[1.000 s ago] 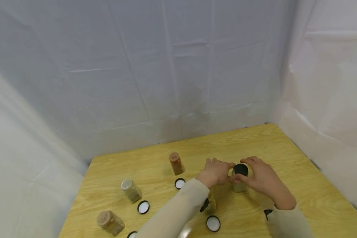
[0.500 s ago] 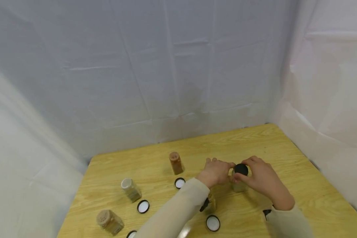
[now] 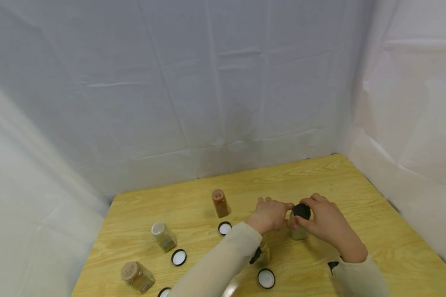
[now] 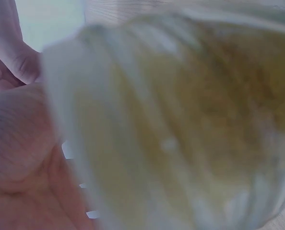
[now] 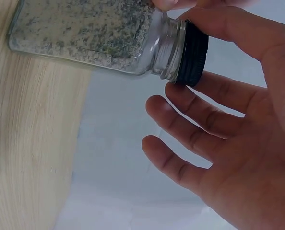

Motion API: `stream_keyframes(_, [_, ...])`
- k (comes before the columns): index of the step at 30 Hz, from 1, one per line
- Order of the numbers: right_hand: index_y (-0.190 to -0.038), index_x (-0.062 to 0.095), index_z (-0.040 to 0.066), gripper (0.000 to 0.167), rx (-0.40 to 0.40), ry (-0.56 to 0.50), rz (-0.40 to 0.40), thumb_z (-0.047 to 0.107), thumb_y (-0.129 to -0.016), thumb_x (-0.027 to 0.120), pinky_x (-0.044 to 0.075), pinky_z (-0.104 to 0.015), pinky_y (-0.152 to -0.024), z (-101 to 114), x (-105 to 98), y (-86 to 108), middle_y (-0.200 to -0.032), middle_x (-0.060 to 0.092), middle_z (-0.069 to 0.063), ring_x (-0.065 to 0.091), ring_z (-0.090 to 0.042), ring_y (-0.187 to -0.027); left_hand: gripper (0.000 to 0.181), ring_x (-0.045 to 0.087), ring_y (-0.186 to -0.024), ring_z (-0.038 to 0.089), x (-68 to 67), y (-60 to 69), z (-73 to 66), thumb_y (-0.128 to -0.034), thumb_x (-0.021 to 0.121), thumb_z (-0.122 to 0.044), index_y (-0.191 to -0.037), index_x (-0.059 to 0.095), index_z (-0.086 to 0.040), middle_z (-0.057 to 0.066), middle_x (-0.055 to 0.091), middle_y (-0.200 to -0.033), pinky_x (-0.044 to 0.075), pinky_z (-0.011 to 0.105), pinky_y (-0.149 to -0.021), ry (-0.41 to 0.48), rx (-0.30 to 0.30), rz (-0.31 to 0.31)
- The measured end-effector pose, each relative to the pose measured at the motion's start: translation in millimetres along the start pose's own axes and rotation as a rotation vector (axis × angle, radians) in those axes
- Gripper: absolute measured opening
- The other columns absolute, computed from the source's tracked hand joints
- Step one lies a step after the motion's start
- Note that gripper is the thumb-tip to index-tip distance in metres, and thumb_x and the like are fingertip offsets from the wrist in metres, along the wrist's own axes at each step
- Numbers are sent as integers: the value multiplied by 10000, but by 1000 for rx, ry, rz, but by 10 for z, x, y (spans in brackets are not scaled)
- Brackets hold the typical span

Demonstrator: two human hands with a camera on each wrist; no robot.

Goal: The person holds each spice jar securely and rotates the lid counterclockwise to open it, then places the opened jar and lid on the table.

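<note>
A clear glass spice jar [image 3: 299, 234] stands at the right of the wooden table, its contents pale and dark-flecked in the right wrist view. My left hand [image 3: 271, 215] holds it from the left with thumb and forefinger near the neck. Between the right hand's [image 3: 328, 222] thumb and forefinger is the black screw lid [image 3: 302, 211]. Glass threads show below the lid [image 5: 194, 55] in the right wrist view, where the other fingers are spread apart. Another jar [image 4: 190, 124], with yellow-brown contents, blurs across the left wrist view, close to the left wrist.
Behind the left arm stands a reddish spice jar [image 3: 220, 205]. Further left are a white-topped jar [image 3: 164, 238] and a jar with a holed tan top [image 3: 138, 278]. Several black-rimmed lids lie white side up, one [image 3: 266, 279] near the front. White sheeting [image 3: 223, 103] surrounds the table.
The right thumb and fingers shift slightly around the lid, which now sits a little more tilted. The left hand and the jar stay in place.
</note>
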State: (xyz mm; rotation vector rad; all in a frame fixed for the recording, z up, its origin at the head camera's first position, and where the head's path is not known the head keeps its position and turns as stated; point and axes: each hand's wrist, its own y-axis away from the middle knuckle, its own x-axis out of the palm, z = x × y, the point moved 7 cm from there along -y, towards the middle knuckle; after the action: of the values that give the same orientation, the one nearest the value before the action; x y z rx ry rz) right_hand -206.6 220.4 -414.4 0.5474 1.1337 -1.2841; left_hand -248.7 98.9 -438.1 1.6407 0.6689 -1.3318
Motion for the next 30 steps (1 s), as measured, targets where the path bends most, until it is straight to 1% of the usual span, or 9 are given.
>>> stream_keyframes(5, [-1220,717,-16,416,3,-12,-12,238,-911,830,532,-591,-806,-7,-33,25,-1088,671,-125,663,-264,-895,649,509,-1466,309,3,-4,-9,-933,631,-689,-1537,491,-497,-106,657,-1455,335,533,-1245,13,9,-8])
stream_keyframes(10, [-1253,700,-22,446,29,-14,-25,273,-936,806,515,-640,-848,-22,-73,59,-1113,676,-135,680,-312,-954,655,504,-1472,321,-1,-9,-6,-925,622,-709,-1530,509,-485,-105,651,-1465,330,538,-1245,39,16,-10])
stream_keyframes(14, [-1270,696,-18,467,50,-9,-28,306,-949,796,502,-645,-863,-36,-87,84,-1123,678,-143,683,-320,-954,658,496,-1483,322,1,-11,2,-927,614,-708,-1535,503,-482,-114,647,-1469,325,541,-1249,42,15,-4])
stream_keyframes(17, [-1279,693,-21,485,61,-18,-21,337,-963,783,505,-619,-848,-46,-87,99,-1118,684,-140,666,-275,-894,668,494,-1485,322,5,-12,8,-925,605,-713,-1543,492,-484,-116,646,-1470,323,541,-1251,36,13,1])
stream_keyframes(20, [-1284,686,-29,507,72,-38,-16,368,-978,767,511,-589,-826,-55,-91,112,-1139,693,-144,649,-238,-870,678,491,-1487,321,7,-18,11,-924,598,-718,-1549,482,-485,-116,641,-1476,322,540,-1252,33,13,4])
stream_keyframes(22, [-1285,681,-37,520,74,-47,-14,379,-984,759,511,-580,-814,-63,-93,117,-1147,697,-152,648,-239,-877,681,488,-1489,319,9,-21,13,-923,596,-721,-1552,476,-488,-120,638,-1478,321,538,-1253,31,11,5])
stream_keyframes(24, [-1274,680,-41,507,74,-50,-18,368,-984,759,512,-579,-813,-67,-96,122,-1140,702,-152,650,-244,-882,680,484,-1493,318,12,-24,17,-923,595,-720,-1552,473,-494,-123,637,-1479,318,538,-1255,32,8,4])
stream_keyframes(27, [-1241,683,-49,461,56,-55,-42,315,-972,770,535,-509,-768,-72,-102,133,-1098,708,-150,652,-249,-864,674,482,-1494,319,15,-22,21,-925,598,-716,-1551,473,-498,-124,642,-1472,315,537,-1256,33,4,2])
stream_keyframes(30, [-1204,689,-31,405,50,-67,-51,282,-961,770,529,-445,-724,-83,-97,150,-1051,704,-119,643,-236,-852,673,490,-1487,318,16,-20,19,-928,596,-715,-1552,473,-496,-120,651,-1462,321,534,-1253,27,4,-1])
